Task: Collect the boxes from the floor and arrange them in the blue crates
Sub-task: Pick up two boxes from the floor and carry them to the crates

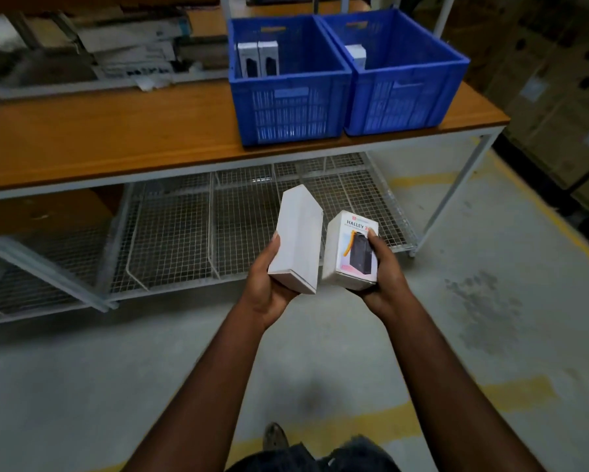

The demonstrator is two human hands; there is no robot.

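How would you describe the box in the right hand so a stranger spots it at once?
In front of the table carrying two blue crates, the person holds a box in each hand. The one in the right hand is the printed box: its face shows HALLEY lettering and a dark device picture, whereas the left hand holds a plain white box.

Dim overall with dark vignetted corners, wide-angle bending at the edges, soft blur across the far background.
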